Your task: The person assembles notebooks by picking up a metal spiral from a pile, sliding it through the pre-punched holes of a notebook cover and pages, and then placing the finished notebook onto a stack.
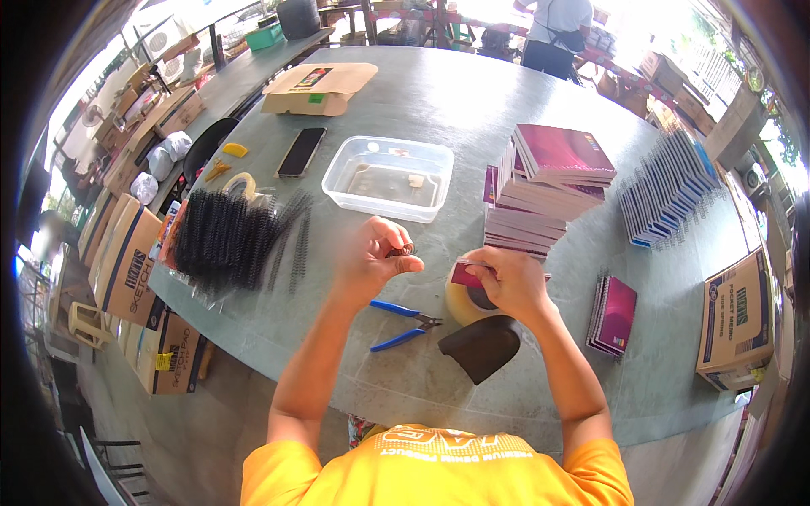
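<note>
My left hand (371, 261) pinches a small dark brown, coiled-looking piece (402, 250) between thumb and fingers, raised above the table. My right hand (510, 282) is closed on a small maroon notebook (464, 274), mostly hidden under the fingers. Below it lies a roll of tape (458, 305), partly covered by the hand. Blue-handled pliers (401, 325) rest on the table between my forearms, jaws pointing right. Beside them is a dark, rounded flat piece (483, 347). Just beyond my hands stands a clear plastic tub (388, 181) with small scraps inside.
Maroon notebooks (564, 156) are stacked at right, with bound maroon ones (613, 314) nearer. Blue-covered spiral notebooks (671, 190) stand farther right. Black binding coils (224, 240), a phone (301, 152) and an opened carton (316, 88) lie left. A person (557, 34) stands beyond the table.
</note>
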The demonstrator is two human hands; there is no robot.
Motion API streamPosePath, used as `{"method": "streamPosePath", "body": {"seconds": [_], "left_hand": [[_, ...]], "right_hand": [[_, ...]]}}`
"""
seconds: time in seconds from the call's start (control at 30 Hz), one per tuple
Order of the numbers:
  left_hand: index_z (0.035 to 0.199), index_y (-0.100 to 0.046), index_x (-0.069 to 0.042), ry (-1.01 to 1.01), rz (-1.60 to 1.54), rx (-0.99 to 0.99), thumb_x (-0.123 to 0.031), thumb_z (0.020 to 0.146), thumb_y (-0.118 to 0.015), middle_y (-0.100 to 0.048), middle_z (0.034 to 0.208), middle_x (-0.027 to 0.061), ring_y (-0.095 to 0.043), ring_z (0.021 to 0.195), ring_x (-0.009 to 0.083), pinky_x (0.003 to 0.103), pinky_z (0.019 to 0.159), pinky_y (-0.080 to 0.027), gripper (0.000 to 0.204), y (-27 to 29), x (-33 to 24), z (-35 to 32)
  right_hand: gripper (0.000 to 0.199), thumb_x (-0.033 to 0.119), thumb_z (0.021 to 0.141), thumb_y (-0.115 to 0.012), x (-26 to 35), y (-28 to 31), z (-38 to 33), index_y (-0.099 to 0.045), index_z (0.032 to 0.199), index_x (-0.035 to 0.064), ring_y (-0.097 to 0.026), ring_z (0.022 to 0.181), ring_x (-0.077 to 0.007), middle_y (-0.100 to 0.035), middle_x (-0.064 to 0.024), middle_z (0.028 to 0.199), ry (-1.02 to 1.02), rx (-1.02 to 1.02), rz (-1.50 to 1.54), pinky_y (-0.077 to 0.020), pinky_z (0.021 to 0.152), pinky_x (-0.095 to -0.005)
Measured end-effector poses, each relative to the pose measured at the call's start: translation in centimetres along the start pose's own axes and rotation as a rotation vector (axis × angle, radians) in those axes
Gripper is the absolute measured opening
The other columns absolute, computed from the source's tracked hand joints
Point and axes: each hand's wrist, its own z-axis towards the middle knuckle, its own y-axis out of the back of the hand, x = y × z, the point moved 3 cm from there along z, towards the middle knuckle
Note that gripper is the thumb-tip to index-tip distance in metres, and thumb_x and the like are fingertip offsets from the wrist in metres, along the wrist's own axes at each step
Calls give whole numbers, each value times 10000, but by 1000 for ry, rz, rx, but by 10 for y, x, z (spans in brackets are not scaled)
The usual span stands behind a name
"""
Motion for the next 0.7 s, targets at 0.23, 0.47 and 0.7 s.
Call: {"method": "streamPosePath", "body": {"seconds": [0.23,0.47,0.7], "left_hand": [[922,-664,-3,70,432,52,-75,837,-682,-682,830,30,-612,739,79,219,682,-484,113,-25,23,-13],[892,-656,-14,-89,706,-26,-7,805,-685,-674,840,50,-636,757,130,258,680,-503,91,-40,19,-9],[876,-614,-38,-206,1016,157,-124,793,-698,-614,861,127,-604,688,310,387,620,-496,146,-26,28,-4]], "right_hand": [[164,225,843,-601,-2,-1,6,-681,953,133,-639,677,-288,-667,-93,750,-44,26,-35,-479,595,-385],[171,169,832,-608,4,3,3,-690,974,120,-645,661,-269,-672,-101,771,-60,50,-3,-485,592,-350],[139,189,830,-577,6,-1,1,-660,909,110,-633,713,-312,-653,-89,751,30,19,-113,-479,599,-418]]}}
